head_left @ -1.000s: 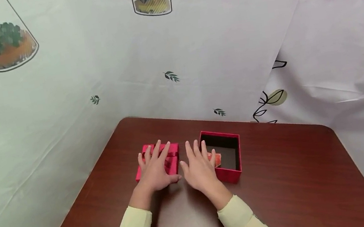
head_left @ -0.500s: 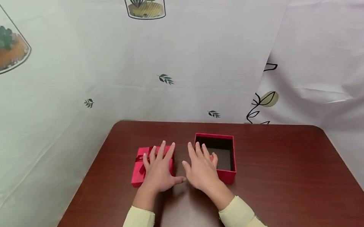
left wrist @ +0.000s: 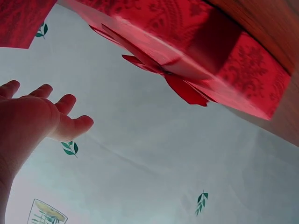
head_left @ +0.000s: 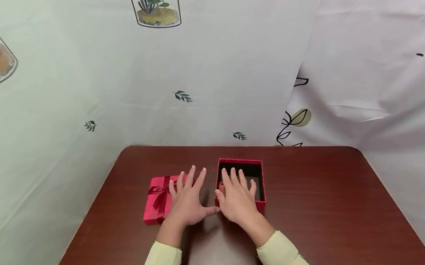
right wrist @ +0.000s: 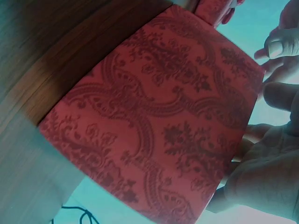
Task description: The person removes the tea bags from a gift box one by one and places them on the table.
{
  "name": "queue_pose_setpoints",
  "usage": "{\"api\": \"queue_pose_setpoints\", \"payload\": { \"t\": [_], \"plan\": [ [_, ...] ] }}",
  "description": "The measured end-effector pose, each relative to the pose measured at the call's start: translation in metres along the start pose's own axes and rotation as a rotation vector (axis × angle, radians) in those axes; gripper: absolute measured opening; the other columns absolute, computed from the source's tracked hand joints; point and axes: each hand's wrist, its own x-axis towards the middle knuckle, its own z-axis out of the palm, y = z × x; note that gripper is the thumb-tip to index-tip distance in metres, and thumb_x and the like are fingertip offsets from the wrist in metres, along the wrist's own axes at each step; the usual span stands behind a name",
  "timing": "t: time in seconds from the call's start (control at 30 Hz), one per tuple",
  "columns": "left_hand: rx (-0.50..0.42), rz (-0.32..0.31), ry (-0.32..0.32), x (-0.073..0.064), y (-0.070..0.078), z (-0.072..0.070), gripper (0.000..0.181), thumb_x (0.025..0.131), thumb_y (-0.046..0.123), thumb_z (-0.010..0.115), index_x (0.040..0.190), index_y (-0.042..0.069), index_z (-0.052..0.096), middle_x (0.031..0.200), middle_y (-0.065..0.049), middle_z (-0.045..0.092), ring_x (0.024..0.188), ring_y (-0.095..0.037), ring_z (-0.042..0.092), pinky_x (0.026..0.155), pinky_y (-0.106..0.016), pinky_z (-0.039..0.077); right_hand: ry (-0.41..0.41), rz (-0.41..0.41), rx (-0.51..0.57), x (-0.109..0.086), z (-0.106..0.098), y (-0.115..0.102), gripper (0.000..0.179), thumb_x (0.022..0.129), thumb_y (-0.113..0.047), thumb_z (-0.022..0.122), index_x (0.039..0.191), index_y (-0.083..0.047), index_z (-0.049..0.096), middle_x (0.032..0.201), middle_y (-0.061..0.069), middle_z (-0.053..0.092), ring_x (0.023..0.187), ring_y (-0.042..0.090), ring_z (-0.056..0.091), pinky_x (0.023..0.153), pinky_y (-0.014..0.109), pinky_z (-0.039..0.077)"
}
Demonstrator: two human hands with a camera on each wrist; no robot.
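The left hand (head_left: 188, 202), fingers spread and holding nothing, hovers over the right part of the lid (head_left: 152, 211). The right hand (head_left: 238, 200), fingers parted and likewise gripping nothing, is over the open box (head_left: 262, 179); contact is unclear. An orange piece (head_left: 221, 188) shows inside, partly hidden. Lid and box sit side by side on the table (head_left: 319, 208).

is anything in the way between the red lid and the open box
Yes: in the head view, the left hand overlaps the right part of the red lid and the gap beside it, while the right hand covers part of the open box. No other object is visible between them.
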Motion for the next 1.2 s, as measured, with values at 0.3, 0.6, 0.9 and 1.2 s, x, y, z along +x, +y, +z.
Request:
{"api": "queue_pose_setpoints", "payload": {
  "t": [0.3, 0.6, 0.9, 1.2],
  "plan": [
    [-0.018, 0.004, -0.022, 0.006, 0.01, 0.002, 0.122, 0.063, 0.056, 0.088, 0.161, 0.026, 0.021, 0.165, -0.011, 0.012, 0.147, -0.042, 0.004, 0.109, -0.069, -0.005, 0.0, 0.032, -0.001, -0.001, -0.004, 0.008, 0.072, 0.099, -0.041, 0.06, 0.158, -0.014, 0.031, 0.161, 0.018, 0.026, 0.147, 0.04, 0.015, 0.109, 0.069, 0.011],
    [-0.015, 0.013, -0.032, 0.011, 0.011, 0.008, 0.122, 0.063, 0.06, 0.086, 0.161, 0.027, 0.02, 0.166, -0.01, 0.011, 0.147, -0.042, 0.006, 0.109, -0.069, -0.003, 0.001, 0.039, 0.009, 0.002, 0.0, 0.012, 0.072, 0.098, -0.039, 0.061, 0.158, -0.013, 0.031, 0.16, 0.018, 0.027, 0.145, 0.041, 0.021, 0.108, 0.069, 0.017],
    [-0.006, 0.025, -0.04, 0.013, 0.012, 0.014, 0.123, 0.062, 0.06, 0.087, 0.161, 0.028, 0.022, 0.166, -0.008, 0.013, 0.147, -0.041, 0.009, 0.109, -0.071, 0.002, -0.013, 0.025, 0.025, 0.005, -0.001, 0.015, 0.07, 0.098, -0.038, 0.061, 0.156, -0.009, 0.034, 0.158, 0.022, 0.03, 0.14, 0.044, 0.03, 0.108, 0.066, 0.024],
    [-0.019, 0.031, -0.031, 0.015, 0.016, 0.019, 0.122, 0.062, 0.06, 0.086, 0.161, 0.028, 0.023, 0.166, -0.007, 0.014, 0.146, -0.041, 0.01, 0.109, -0.071, 0.002, -0.091, 0.048, 0.053, 0.011, -0.006, 0.019, 0.064, 0.1, -0.03, 0.059, 0.155, -0.008, 0.035, 0.157, 0.023, 0.032, 0.138, 0.045, 0.033, 0.108, 0.066, 0.026]
  ]
}}
